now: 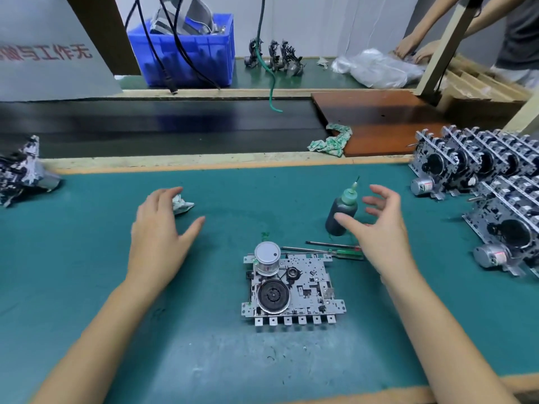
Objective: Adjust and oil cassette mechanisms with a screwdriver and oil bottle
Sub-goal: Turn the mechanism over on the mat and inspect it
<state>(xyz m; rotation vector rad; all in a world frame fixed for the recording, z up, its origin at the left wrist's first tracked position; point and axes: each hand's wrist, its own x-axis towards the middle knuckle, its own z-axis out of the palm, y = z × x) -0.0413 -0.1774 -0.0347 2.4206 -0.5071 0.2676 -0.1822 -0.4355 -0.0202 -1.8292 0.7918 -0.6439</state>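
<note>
Right above the dark squeeze bottle of oil with the green needle-tip cap [341, 210], the right hand [382, 228] hovers with its grip wide open, fingers spread and a bit curved, holding nothing. The thumb sits in front of the bottle's lower body from this angle, but I can't tell if it actually touches; the fingers are clearly apart from it. Looks to me like a reach for the bottle, or a hand just off it.

The left hand [160, 228] is the same deal: grip open, palm down, fingers relaxed, hovering over the green mat surface [87, 258] and holding nothing. A small crumpled white scrap [182, 203] lies just past its fingertips.

Between both hands, flat on the surface with the works facing up, sits the grey metal cassette mechanism with a black flywheel and a round silver motor can [291, 287]. Makes sense, belt and pivots are reachable that way. The green-handled screwdriver [329, 252] lies just beyond its far edge, partly under the right hand, so both tools stay close on the right side.

Further right, a stack of similar grey cassette mechanisms [490, 176] stands on edge, probably the queue. A crumpled green-and-white rag [332, 142] lies on the brown board [379, 112] beyond.
</note>
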